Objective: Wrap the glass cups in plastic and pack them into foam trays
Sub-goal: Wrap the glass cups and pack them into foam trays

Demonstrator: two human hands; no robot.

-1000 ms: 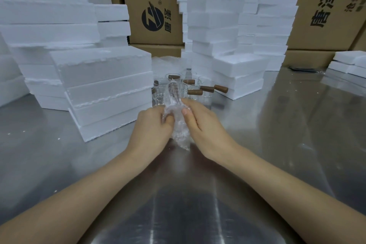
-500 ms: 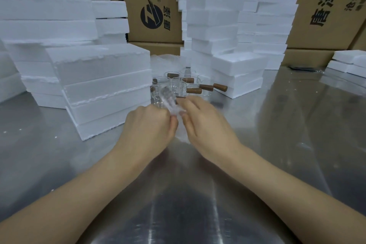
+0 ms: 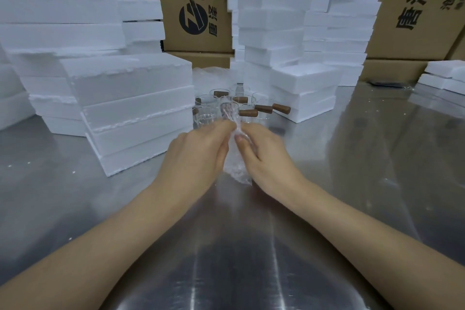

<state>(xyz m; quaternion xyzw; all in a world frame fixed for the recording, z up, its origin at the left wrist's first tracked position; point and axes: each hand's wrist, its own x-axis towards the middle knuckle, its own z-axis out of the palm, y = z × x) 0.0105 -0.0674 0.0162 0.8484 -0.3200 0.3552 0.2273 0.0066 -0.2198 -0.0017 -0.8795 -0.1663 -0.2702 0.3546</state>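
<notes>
Over the steel table (image 3: 377, 184) beside stacked foam trays (image 3: 136, 108), a glass cup (image 3: 226, 111) is pinched inside bubble wrap (image 3: 236, 168) between the left hand (image 3: 198, 156) and right hand (image 3: 266, 156), so it's mid-wrap, probably, and the loose tail needs tucking next.

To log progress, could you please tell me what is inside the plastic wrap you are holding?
A brown handle shows through the plastic wrap; the left hand and right hand, gripping it, hide the rest.
</notes>
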